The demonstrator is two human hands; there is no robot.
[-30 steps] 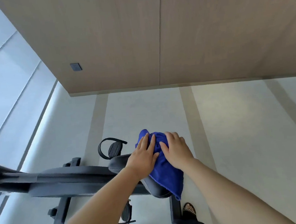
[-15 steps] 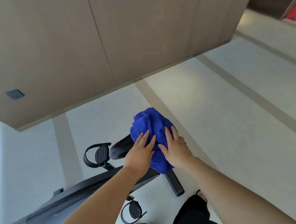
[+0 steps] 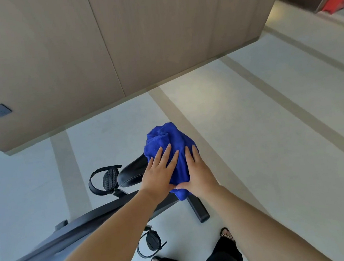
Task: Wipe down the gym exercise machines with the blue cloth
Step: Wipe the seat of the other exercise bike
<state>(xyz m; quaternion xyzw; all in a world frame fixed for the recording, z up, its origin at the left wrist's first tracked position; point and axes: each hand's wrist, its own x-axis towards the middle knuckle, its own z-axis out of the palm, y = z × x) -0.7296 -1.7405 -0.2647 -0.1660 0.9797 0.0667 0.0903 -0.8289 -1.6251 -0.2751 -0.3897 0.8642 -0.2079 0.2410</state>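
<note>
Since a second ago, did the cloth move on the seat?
Yes. The cloth slid up the seat: it hung far down the near side, now it sits bunched on top.

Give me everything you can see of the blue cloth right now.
The blue cloth is deep royal blue and looks soft and fuzzy, like microfibre. It is bunched into rumpled folds, with a hemmed edge showing near the top. It lies draped over one end of the black saddle, with a corner hanging below. The left hand and right hand press on it side by side, fingers straight.
</note>
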